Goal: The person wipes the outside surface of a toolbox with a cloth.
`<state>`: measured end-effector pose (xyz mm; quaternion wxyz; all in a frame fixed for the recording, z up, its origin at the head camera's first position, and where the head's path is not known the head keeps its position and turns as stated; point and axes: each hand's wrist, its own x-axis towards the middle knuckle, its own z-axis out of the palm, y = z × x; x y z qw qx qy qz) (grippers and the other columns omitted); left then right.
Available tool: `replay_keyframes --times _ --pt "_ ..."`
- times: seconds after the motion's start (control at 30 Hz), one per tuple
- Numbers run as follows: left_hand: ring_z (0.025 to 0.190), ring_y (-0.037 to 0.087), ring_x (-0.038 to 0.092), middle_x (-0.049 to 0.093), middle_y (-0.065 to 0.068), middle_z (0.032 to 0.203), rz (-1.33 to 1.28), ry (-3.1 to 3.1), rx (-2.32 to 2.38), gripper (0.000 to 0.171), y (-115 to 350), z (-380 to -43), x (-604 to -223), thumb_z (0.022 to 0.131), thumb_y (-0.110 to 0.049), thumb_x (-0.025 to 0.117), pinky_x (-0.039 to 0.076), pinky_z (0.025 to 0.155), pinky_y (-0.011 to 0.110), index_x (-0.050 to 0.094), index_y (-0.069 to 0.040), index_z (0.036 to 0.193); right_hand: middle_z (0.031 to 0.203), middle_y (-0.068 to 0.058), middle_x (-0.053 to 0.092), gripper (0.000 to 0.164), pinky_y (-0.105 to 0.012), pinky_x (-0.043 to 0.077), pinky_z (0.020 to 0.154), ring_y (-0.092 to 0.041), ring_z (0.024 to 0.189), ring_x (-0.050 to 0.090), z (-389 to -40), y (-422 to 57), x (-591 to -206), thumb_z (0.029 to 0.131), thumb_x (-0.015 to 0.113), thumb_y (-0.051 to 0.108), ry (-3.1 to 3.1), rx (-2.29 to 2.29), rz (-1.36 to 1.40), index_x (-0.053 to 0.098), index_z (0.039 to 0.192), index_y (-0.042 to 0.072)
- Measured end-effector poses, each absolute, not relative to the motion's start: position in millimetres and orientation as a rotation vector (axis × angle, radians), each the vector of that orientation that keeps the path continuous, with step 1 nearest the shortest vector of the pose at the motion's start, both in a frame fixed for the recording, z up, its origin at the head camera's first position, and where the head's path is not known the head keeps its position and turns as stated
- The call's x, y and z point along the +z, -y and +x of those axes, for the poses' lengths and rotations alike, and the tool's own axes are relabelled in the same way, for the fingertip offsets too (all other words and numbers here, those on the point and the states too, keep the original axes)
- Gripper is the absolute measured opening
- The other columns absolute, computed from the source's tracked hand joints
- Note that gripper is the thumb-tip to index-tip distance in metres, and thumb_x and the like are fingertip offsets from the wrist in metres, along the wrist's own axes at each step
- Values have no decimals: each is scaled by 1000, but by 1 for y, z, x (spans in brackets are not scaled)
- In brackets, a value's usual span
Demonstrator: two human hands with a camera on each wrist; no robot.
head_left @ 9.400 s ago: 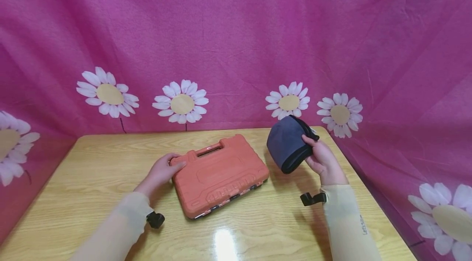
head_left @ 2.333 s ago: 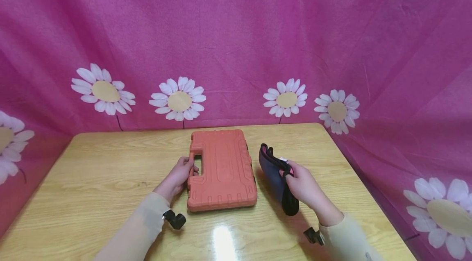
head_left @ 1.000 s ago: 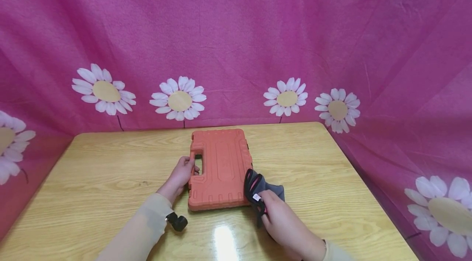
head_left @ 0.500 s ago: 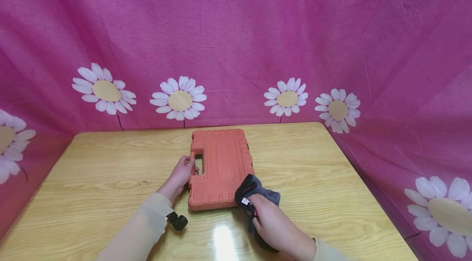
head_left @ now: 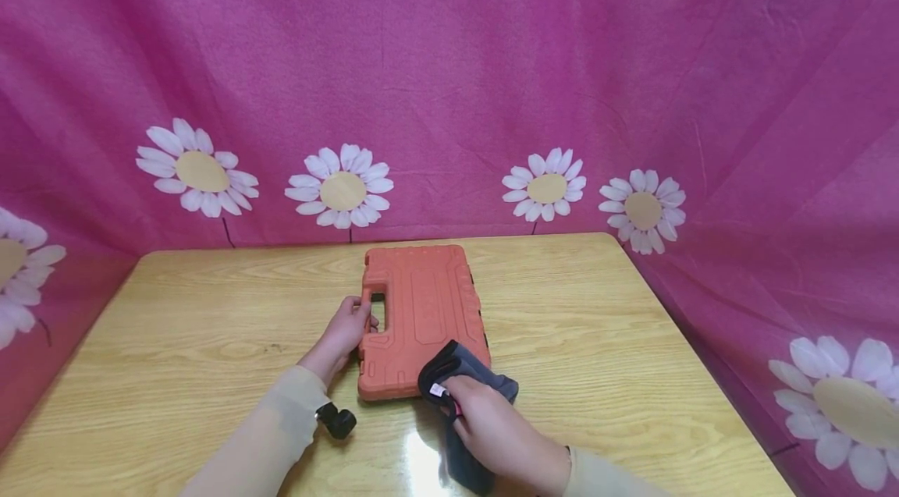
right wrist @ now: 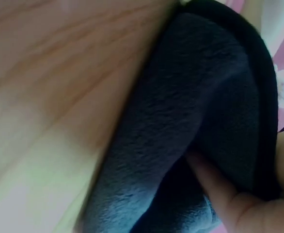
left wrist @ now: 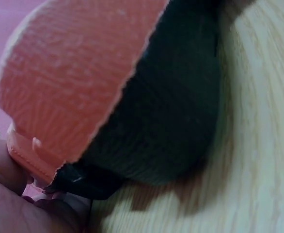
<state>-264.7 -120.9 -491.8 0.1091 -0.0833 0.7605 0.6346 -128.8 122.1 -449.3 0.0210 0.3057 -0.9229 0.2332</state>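
Observation:
An orange plastic carrying case (head_left: 424, 294), its underside black in the left wrist view, stands on the table with its handle side to the left. My left hand (head_left: 346, 331) grips the handle, fingers through the opening. In my right hand (head_left: 492, 423) is a folded dark grey-blue cloth (head_left: 460, 360) with black edging and a small white tag. The cloth covers the case's near right corner, and part of it hangs down toward the tabletop. In the right wrist view, one finger (right wrist: 212, 182) presses into the fleecy cloth fold.
The light wooden table (head_left: 211, 317) has a rounded back edge. A magenta curtain (head_left: 449, 76) with white daisies hangs behind and along both sides. A black camera mount (head_left: 337, 420) sits on the left wrist. Light glares off the near tabletop.
Since the earliest frame, the case has turned so its handle faces left, and the left hand has taken the handle. Over the last second, the right hand slid the cloth leftward along the case's near edge.

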Motion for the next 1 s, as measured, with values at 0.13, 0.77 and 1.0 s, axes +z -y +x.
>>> replay_keyframes --times 0.13,0.77,1.0 --pt "78 14 59 59 8 91 -231 -2256 1839 34 122 -264 -490 114 -20 31 51 65 24 39 5 135 109 -7 71 26 -34 59 94 -15 106 67 -130 -113 -451 87 70 -5 2873 697 1003 66 111 4" --pt "79 15 58 58 9 92 -238 -2257 1827 34 122 -264 -489 114 -19 31 50 64 24 38 5 137 114 -2 70 27 -22 56 96 -7 110 65 -138 -73 -447 92 70 0 2931 619 1188 66 117 7" --pt "84 19 59 59 11 96 -240 -2269 1794 36 123 -262 -487 114 -21 32 51 68 26 38 4 138 118 -3 70 30 -21 55 98 -6 114 64 -139 -64 -447 92 71 2 2965 592 1214 66 121 7"
